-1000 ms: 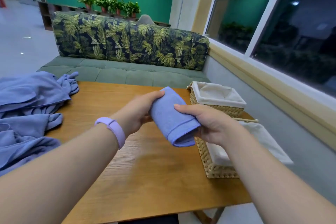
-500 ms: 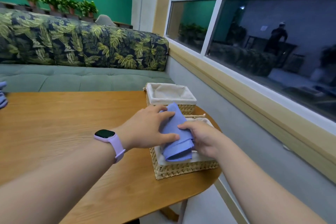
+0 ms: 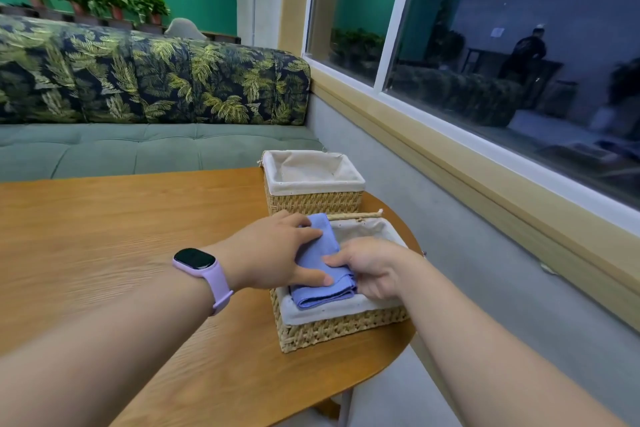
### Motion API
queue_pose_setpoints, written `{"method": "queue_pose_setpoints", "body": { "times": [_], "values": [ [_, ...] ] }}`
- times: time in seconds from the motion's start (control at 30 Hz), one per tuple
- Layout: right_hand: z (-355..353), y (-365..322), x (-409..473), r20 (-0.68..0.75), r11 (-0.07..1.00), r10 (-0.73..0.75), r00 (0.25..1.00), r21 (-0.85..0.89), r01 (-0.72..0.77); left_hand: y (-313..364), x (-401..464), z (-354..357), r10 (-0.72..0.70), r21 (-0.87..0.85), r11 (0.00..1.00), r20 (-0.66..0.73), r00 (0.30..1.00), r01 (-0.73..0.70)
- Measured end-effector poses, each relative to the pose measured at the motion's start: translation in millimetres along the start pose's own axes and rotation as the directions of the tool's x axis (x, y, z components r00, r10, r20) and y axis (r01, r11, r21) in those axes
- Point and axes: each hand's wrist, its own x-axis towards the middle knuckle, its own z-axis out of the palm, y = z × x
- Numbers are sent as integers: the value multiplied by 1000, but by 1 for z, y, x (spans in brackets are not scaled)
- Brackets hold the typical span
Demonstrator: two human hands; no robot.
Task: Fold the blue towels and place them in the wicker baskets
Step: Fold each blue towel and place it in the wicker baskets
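- At the right edge of the wooden surface [image 3: 121,218], the folded blue towel [image 3: 320,263] now sits down inside the near wicker basket [image 3: 343,328]; a second ago it was held in the air.
- Left hand [image 3: 277,253] presses flat on it; right hand [image 3: 372,269] pinches its right edge.
- One towel is nearly placed.
- Towel: soft, layered rectangle. Baskets: coarse weave, pale cloth lining; the far basket [image 3: 313,199] shows only lining.
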Motion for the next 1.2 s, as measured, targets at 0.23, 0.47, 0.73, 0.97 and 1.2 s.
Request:
{"method": "queue_pose_setpoints", "body": {
  "times": [0.23,0.47,0.73,0.97,1.2],
  "values": [
    [-5,1,21,-87,928,-3,996,-372,-30,6,16,-1,-8,150,989,132,991,-12],
    [-9,10,28,-188,804,17,982,-582,-126,15,23,15,-69,255,967,289,955,-7],
    [2,0,21,-224,562,-49,973,-812,-159,26,31,21,-141,360,932,283,949,31],
    [-1,6,18,-279,717,-127,952,-689,-106,27,38,27,-164,393,919,307,938,32],
    [11,2,8,-329,361,-471,818,-918,-161,20,29,16,-82,216,976,397,914,-6]
  ]
}}
